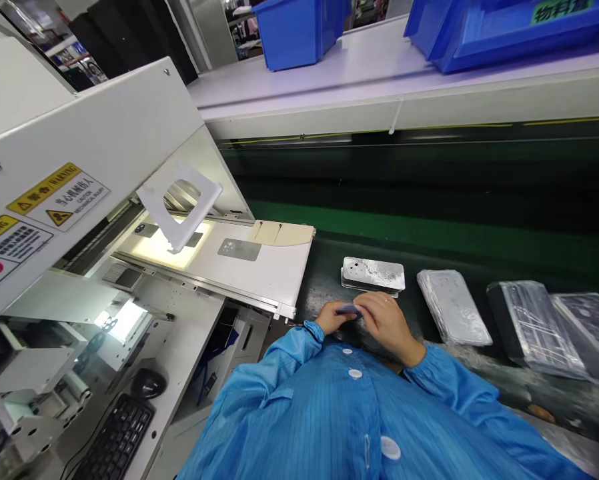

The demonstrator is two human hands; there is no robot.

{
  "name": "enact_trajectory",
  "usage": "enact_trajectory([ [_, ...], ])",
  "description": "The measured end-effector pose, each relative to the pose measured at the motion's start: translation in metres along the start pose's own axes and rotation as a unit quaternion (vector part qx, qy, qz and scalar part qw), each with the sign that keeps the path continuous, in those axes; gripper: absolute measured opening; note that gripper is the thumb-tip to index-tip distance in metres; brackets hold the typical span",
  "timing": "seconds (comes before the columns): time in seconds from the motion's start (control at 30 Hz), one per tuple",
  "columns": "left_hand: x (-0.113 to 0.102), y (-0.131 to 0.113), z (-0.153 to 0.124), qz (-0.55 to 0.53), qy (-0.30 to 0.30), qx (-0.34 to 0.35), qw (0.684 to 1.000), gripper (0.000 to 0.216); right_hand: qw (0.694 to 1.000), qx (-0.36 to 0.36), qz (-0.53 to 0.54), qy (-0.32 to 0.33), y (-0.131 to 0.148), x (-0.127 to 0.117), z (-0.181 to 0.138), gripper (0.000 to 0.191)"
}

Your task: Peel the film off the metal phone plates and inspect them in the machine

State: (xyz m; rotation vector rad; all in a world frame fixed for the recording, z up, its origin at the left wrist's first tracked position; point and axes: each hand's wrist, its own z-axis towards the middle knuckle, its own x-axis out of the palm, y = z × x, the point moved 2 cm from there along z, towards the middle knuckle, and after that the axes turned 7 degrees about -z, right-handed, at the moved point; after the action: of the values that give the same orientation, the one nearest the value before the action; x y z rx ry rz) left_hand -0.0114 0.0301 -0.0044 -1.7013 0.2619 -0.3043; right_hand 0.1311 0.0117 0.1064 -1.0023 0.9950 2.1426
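Note:
Close to my body, my left hand (pixel 331 317) pinches a small dark flat panel (pixel 348 309) by its left side. My right hand (pixel 387 325) is closed at the panel's other end, its fingers bent over the edge and hiding most of it. Just beyond my hands lies a stack of phone back panels (pixel 374 272), shiny, with camera holes at the left end. To the right is a second stack of film-wrapped panels (pixel 452 307). Farther left, a single grey phone back panel (pixel 239 249) lies flat on the machine's white conveyor belt.
A white machine (pixel 94 147) with warning labels and a lit belt stands left. Below it are a mouse (pixel 148 383) and keyboard (pixel 114 440). Plastic-wrapped packs (pixel 537 327) lie right on the dark bench. Blue bins (pixel 299 33) stand on the shelf behind.

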Motion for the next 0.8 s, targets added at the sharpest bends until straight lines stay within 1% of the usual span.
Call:
enact_trajectory([
  [0.07,0.0,0.002,0.001,-0.005,-0.001,-0.01,1.0,0.016,0.999,0.033,0.022,0.023,-0.006,-0.001,0.0,0.028],
  [0.1,0.0,0.002,0.001,-0.007,-0.002,-0.014,1.0,0.016,0.998,0.036,0.028,0.044,-0.008,0.0,0.0,0.031],
  [0.17,0.0,0.003,0.001,-0.011,0.001,-0.018,1.0,0.016,0.995,0.022,0.035,0.088,-0.013,0.004,0.001,0.027],
  [0.23,0.0,0.002,0.001,-0.013,0.001,-0.024,1.0,0.017,0.993,0.009,0.034,0.111,-0.015,0.007,0.002,0.026],
  [0.3,0.0,0.0,0.0,-0.014,-0.003,-0.029,0.999,0.02,0.995,0.008,0.021,0.098,-0.014,0.007,0.004,0.029],
  [0.43,-0.001,-0.003,-0.001,-0.021,-0.014,-0.031,0.999,0.033,0.999,-0.014,-0.015,0.041,-0.004,0.0,0.006,0.027],
  [0.57,0.0,-0.003,-0.001,-0.025,-0.03,-0.035,0.999,0.04,0.998,-0.047,-0.04,0.026,0.001,-0.004,0.004,0.026],
  [0.6,0.0,-0.002,0.0,-0.025,-0.033,-0.037,0.998,0.038,0.998,-0.041,-0.034,0.022,0.0,-0.003,0.003,0.026],
  [0.67,-0.001,-0.002,0.0,-0.024,-0.033,-0.042,0.998,0.031,1.0,0.001,0.0,0.003,-0.002,-0.003,0.001,0.024],
  [0.73,-0.002,-0.003,-0.001,-0.023,-0.03,-0.045,0.998,0.025,0.996,0.07,0.05,-0.015,-0.005,-0.003,0.0,0.021],
  [0.8,-0.002,-0.004,-0.001,-0.021,-0.029,-0.047,0.998,0.024,0.984,0.144,0.105,-0.034,-0.006,-0.005,0.001,0.017],
])
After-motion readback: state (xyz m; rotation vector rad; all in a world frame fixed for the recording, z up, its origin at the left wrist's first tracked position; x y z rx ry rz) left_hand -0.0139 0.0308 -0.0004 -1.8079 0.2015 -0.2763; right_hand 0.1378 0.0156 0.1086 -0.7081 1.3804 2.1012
